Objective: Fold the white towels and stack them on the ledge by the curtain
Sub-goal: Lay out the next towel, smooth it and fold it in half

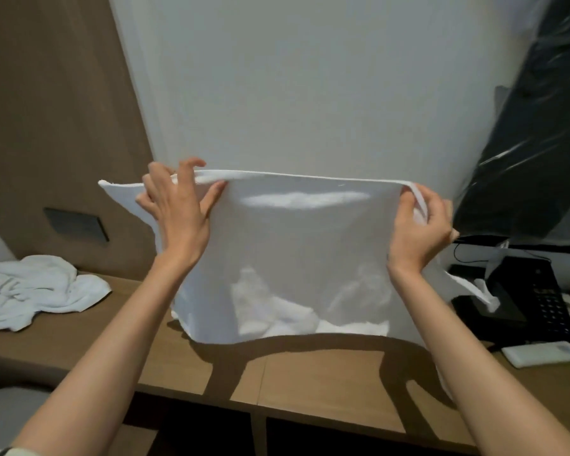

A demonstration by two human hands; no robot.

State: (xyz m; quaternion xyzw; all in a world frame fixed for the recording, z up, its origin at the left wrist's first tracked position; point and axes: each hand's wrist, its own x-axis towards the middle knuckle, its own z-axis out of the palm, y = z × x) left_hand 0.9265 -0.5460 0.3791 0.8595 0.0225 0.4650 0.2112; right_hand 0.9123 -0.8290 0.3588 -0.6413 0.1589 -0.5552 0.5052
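Two hands are up in front of the white wall, stretching a white towel out flat between them. The left hand has the top edge a little in from the corner: thumb pressed on the near face, fingers hooked over the hem and loosely spread, so it's a pinch. That corner pokes out past the hand to the left. The right hand has the other top corner, fingers curled round the hem and bunching it. The towel hangs straight down, taut along the top, and its bottom edge hangs just above the wooden surface, throwing a shadow on it. Pale lumps show through the cloth low down; I can't tell what they are. Off to the left a second towel lies crumpled in a heap on the same surface, well apart from the one in the air. To the right there's a black telephone with a white remote just in front of it, and a shiny black plastic bag rises above them. Behind the heap is a brown wood panel with a dark switch plate set in it.
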